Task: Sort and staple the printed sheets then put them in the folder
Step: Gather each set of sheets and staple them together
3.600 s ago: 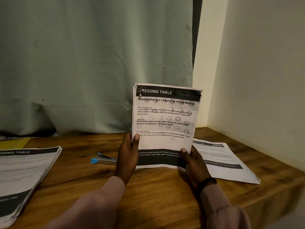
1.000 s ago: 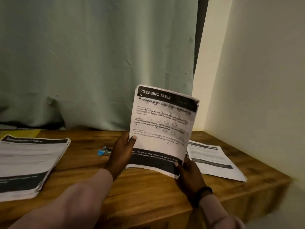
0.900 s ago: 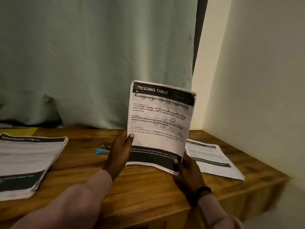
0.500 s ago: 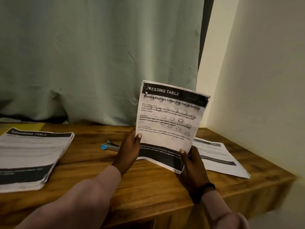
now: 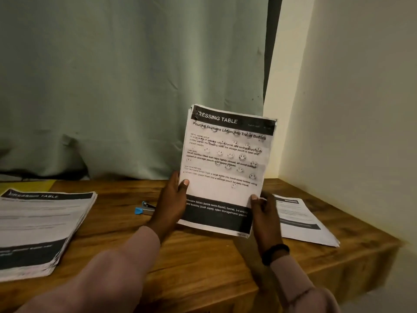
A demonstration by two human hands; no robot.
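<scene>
The person's left hand (image 5: 171,205) and right hand (image 5: 262,212), in pale pink sleeves with a dark band on the right wrist, each grip a lower corner of a thin bundle of white printed sheets with black header and footer bands (image 5: 226,168), thumbs on the front and fingers behind. The bundle stands nearly upright, tilted a little to the right, its bottom edge just above the brown wooden surface (image 5: 203,256). Judged from how it stands, the bundle is light and limp: held only low down it could bow or fan at the top, and the loose pages may slide against one another, so gripping both lower corners or both side edges seems the safest way to keep the edges square for stapling. A dark mark sits at the top left corner; whether it is a staple I cannot tell. Behind the left hand lies a small stapler with a blue tip (image 5: 144,208), partly hidden. To the left rests a thick stack of printed sheets (image 5: 42,227), with a yellow flat thing (image 5: 27,184), possibly the folder, beyond it; to the right lies a thin set of printed pages (image 5: 302,220). Compared with half a second ago, the grip and the bundle's pose are almost unchanged; only the view has shifted slightly.
</scene>
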